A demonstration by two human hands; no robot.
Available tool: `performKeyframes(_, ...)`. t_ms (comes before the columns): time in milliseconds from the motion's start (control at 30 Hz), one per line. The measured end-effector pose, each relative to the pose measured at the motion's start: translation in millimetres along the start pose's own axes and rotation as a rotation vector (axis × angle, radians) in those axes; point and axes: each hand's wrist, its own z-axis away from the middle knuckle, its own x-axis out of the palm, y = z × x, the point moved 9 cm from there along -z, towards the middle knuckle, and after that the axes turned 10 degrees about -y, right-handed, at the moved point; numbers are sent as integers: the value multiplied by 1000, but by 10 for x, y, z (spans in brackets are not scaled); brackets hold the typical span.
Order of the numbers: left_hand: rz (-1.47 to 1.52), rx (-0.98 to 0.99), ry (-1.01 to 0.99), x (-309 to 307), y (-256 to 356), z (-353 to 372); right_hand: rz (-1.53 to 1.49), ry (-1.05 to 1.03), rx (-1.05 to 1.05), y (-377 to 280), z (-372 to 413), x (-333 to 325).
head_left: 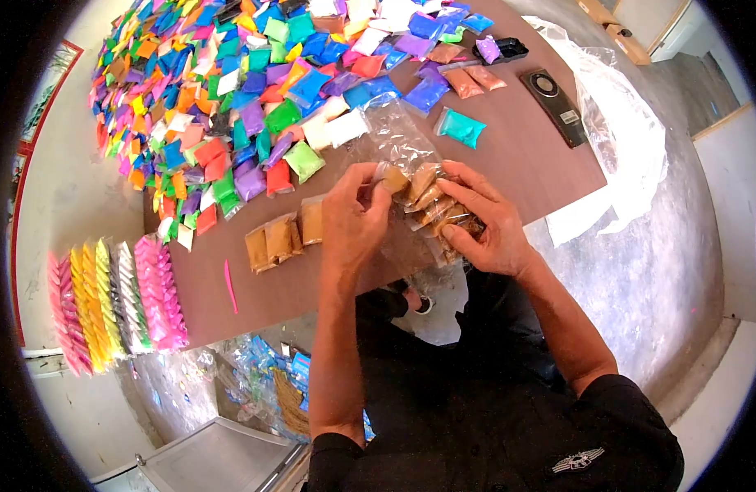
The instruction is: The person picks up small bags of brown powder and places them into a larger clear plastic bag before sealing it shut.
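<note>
Two hands meet in the head view above the near edge of the surface. The left hand has a narrow grip on a brown packet; the right hand holds a cluster of similar packets with clear plastic, probably steadying them. Further brown packets lie alongside, perhaps kept apart from the multicoloured heap for easy reach.

Black shirt with short sleeves, dark trousers; pale wing-shaped badge between four and five o'clock.
</note>
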Motion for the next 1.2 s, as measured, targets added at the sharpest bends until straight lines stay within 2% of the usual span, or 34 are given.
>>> performKeyframes(100,141,20,-28,59,-55,-37,-15,5,14,-6,-9,-6)
performKeyframes(167,397,5,-21,142,-181,-81,-29,7,28,11,-13,-18)
performKeyframes(200,400,5,-22,156,-218,-98,-23,-4,27,13,-13,-14)
performKeyframes(400,203,130,-108,233,-80,-149,-58,-30,58,73,-12,-35)
performKeyframes(467,-36,192,-30,195,-14,-167,-61,-42,48,74,-24,-45)
performKeyframes(533,-21,160,-48,205,-10,-179,-258,-59,124,159,-33,-35)
performKeyframes(600,-1,130,-69,234,-11,-199,-234,-48,163,110,-77,-91)
performKeyframes(733,-49,200,-79,223,78,-212,-239,-63,224,142,-128,-56)
performKeyframes(900,-40,219,-92,254,127,-232,-127,-80,212,159,-137,-51)
performKeyframes(1000,-51,143,-116,296,11,-157,-163,-97,197,140,-139,-47)
performKeyframes(1067,66,100,-160,357,-92,-68,-195,-124,188,157,-132,-45)
performKeyframes(1133,53,129,-152,334,-7,-6,-192,-173,108,116,-151,-46)
performKeyframes(1200,-35,196,-74,272,111,20,-200,-185,139,111,-158,-50)
